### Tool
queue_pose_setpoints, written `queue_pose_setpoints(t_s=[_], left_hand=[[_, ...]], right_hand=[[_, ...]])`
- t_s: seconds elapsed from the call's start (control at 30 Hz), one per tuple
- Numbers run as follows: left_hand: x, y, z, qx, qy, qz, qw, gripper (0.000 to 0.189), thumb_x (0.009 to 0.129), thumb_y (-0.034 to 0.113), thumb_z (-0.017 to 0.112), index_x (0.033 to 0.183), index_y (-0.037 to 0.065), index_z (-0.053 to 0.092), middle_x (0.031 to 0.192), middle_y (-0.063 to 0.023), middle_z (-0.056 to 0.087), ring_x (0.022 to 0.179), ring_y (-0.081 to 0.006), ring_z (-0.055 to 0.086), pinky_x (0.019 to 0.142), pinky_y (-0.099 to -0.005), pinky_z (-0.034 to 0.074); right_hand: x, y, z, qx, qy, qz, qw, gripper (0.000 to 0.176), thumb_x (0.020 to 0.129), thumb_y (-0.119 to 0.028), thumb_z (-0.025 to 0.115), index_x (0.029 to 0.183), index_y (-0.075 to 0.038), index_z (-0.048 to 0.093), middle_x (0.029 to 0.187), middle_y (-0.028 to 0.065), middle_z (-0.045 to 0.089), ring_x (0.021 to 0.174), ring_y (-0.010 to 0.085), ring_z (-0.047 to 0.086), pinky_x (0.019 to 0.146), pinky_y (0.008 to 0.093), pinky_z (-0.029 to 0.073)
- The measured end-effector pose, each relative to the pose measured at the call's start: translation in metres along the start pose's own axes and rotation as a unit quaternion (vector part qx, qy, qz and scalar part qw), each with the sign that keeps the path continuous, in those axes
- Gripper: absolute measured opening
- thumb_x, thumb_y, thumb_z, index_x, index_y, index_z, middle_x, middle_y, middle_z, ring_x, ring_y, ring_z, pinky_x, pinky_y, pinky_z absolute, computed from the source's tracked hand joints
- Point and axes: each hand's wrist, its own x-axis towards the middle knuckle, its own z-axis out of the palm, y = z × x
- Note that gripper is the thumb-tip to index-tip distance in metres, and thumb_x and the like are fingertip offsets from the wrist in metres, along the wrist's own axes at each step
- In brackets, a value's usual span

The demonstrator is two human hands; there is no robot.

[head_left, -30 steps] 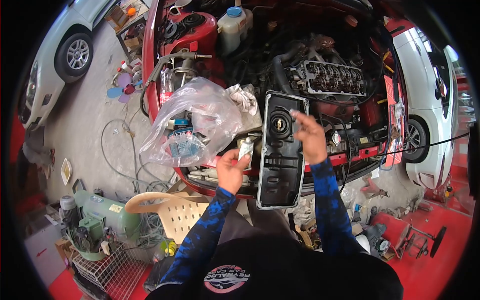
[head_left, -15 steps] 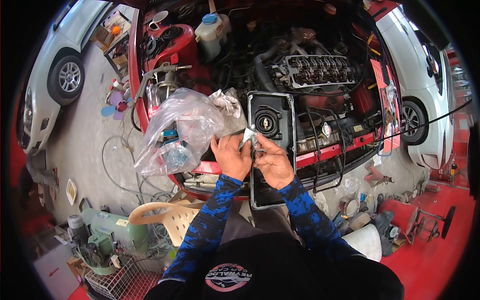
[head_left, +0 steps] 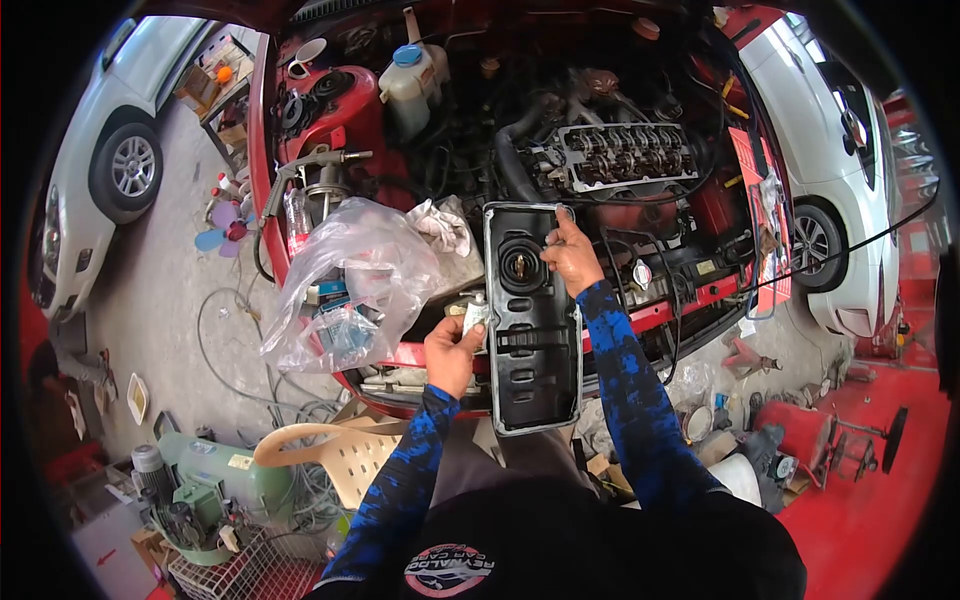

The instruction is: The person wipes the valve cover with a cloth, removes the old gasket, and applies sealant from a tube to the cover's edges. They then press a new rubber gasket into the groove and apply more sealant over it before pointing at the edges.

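Observation:
A black valve cover (head_left: pixel 518 385) lies with its hollow underside up, a grey bead running along its rim. My left hand (head_left: pixel 451 352) is closed on a small whitish squeeze tube (head_left: pixel 474 314), beside the cover's left edge. At the cover's upper right corner is my right hand (head_left: pixel 573 258), its index finger stretched to the rim and the others partly bent. I see nothing held in it. Beyond the cover, the engine's cylinder head (head_left: pixel 630 156) sits exposed in the red car's engine bay.
Left of the cover are a clear plastic bag (head_left: pixel 385 255) with small boxes, a crumpled rag (head_left: pixel 440 225) and a spray gun (head_left: pixel 300 175). A reservoir with a blue cap (head_left: pixel 407 56) stands in the bay. Below are a beige plastic chair (head_left: pixel 345 455) and a green compressor (head_left: pixel 225 470).
My hands have parted. The right one has moved up to the cover's upper right corner; the left, with the tube, has shifted down and left. The cover appears slightly lower in view.

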Motion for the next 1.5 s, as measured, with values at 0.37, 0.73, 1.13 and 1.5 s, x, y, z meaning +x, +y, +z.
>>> queue_pose_setpoints(t_s=[0.37,0.73,1.13,1.5], left_hand=[[-0.006,0.001,-0.010,0.022,-0.015,0.017,0.999,0.008,0.089,0.001,0.069,0.098,-0.001,0.068,0.088,-0.0007,0.069,0.076,-0.0054,0.058,0.072,-0.0227,0.046],[-0.016,-0.001,-0.015,0.034,-0.018,0.003,0.999,0.013,0.087,0.003,0.071,0.099,-0.003,0.070,0.092,-0.0043,0.071,0.083,-0.0097,0.060,0.079,-0.0271,0.049],[-0.021,-0.008,-0.021,0.024,-0.028,0.008,0.999,0.015,0.087,0.003,0.072,0.100,-0.002,0.070,0.093,-0.0043,0.071,0.087,-0.0102,0.061,0.082,-0.0282,0.049],[-0.020,-0.007,-0.025,0.024,-0.027,0.007,0.999,0.014,0.086,0.003,0.073,0.099,-0.002,0.070,0.093,-0.0038,0.070,0.088,-0.0106,0.061,0.083,-0.0283,0.048]], right_hand=[[0.028,0.026,0.032,-0.411,0.051,-0.035,0.909,0.097,0.074,-0.005,0.062,0.157,0.001,0.011,0.133,0.0274,0.047,0.115,0.0421,0.056,0.100,0.0423,0.046],[0.020,0.001,0.052,-0.586,0.072,-0.087,0.802,0.079,0.074,-0.006,0.065,0.147,0.003,0.035,0.133,0.0255,0.047,0.117,0.0432,0.054,0.100,0.0464,0.048],[0.035,-0.010,0.045,-0.405,-0.005,-0.189,0.895,0.052,0.072,-0.002,0.057,0.123,-0.009,0.065,0.119,0.0216,0.056,0.111,0.0415,0.058,0.098,0.0437,0.048],[0.043,-0.003,-0.022,-0.459,0.101,-0.160,0.868,0.054,0.068,0.002,0.055,0.119,-0.010,0.066,0.112,0.0210,0.055,0.106,0.0427,0.057,0.095,0.0432,0.047]])
